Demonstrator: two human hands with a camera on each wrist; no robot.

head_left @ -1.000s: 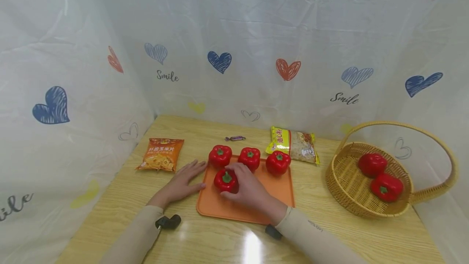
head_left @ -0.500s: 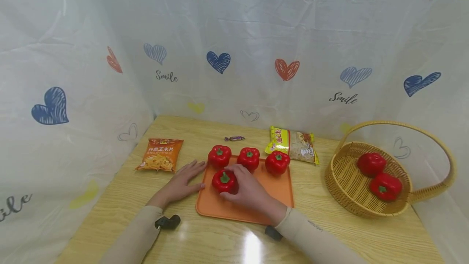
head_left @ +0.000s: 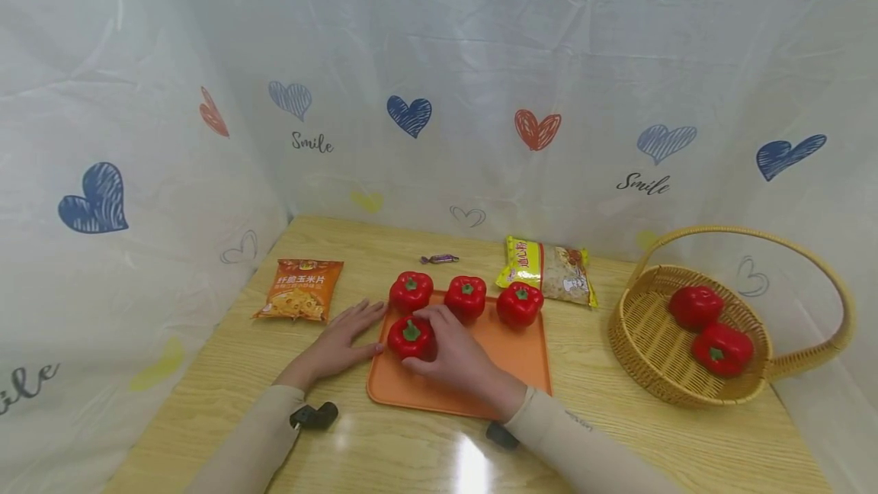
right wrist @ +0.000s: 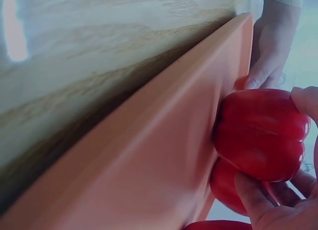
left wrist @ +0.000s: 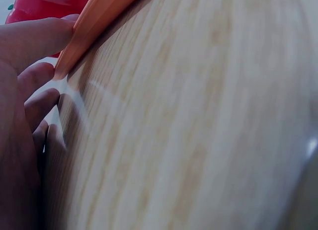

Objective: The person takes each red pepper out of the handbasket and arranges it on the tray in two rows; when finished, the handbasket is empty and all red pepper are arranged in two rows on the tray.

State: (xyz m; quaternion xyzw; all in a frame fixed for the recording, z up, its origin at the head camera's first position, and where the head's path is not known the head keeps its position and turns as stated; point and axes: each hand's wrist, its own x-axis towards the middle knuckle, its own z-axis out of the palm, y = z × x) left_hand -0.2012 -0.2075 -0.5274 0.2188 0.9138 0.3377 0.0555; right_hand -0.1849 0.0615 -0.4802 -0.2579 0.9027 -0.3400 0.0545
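Note:
My right hand [head_left: 458, 357] grips a glossy red bell pepper [head_left: 405, 343], stem up, over the front left part of an orange tray [head_left: 507, 364]. In the right wrist view, thumb and fingers span the pepper [right wrist: 261, 133], close against the tray's surface. Behind it, three more red bell peppers stand in a row along the tray's far side: left [head_left: 411, 292], middle [head_left: 466, 297] and right [head_left: 519, 305]. My left hand [head_left: 336, 345] lies with straight fingers at the tray's left edge. Its thumb touches the orange rim [left wrist: 94, 29] in the left wrist view.
A wicker basket [head_left: 638, 357] with a tall handle stands at the right, two red bell peppers [head_left: 720, 349] inside. An orange snack bag [head_left: 302, 290] lies at the left. Behind the tray are a purple-wrapped candy [head_left: 440, 258] and a yellow food packet [head_left: 549, 271].
My right hand has moved slightly left with the bell pepper, bringing it nearer the tray's left edge and below the left pepper of the row. My left hand has stayed in place.

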